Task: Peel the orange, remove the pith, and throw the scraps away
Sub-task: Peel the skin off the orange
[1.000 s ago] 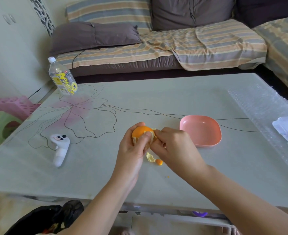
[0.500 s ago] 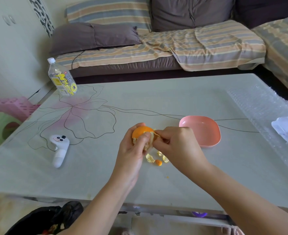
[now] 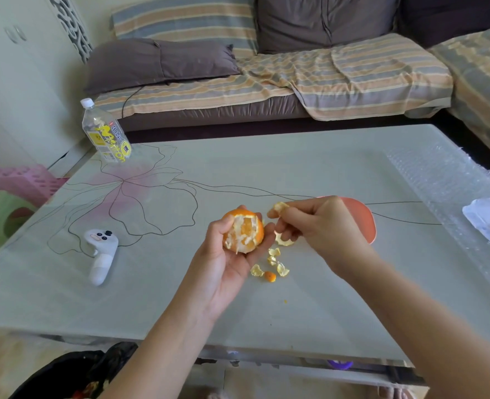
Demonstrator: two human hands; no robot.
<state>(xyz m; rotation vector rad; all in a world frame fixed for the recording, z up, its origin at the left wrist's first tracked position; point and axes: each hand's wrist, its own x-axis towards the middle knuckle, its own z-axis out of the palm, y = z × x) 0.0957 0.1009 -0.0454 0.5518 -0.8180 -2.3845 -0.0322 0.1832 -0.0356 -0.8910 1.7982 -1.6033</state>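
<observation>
My left hand point(image 3: 226, 266) cups a partly peeled orange point(image 3: 243, 229) above the table; its near side shows bare flesh with white pith, and peel still covers the top. My right hand point(image 3: 321, 226) is just to the right of it and pinches a torn piece of peel point(image 3: 279, 208) between thumb and fingertips. Several small peel scraps point(image 3: 272, 264) lie on the table below the hands. A black rubbish bag point(image 3: 70, 372) sits on the floor at the bottom left.
A pink plate point(image 3: 366, 218) lies behind my right hand, partly hidden. A white controller point(image 3: 101, 254) lies to the left, a water bottle point(image 3: 105, 133) stands at the far left corner, and bubble wrap point(image 3: 451, 191) with a plastic packet point(image 3: 487, 218) covers the right edge.
My right hand tore a piece of peel off the orange and pulled it away to the right. My left hand turned the orange so its peeled side faces me. More scraps lie on the table.
</observation>
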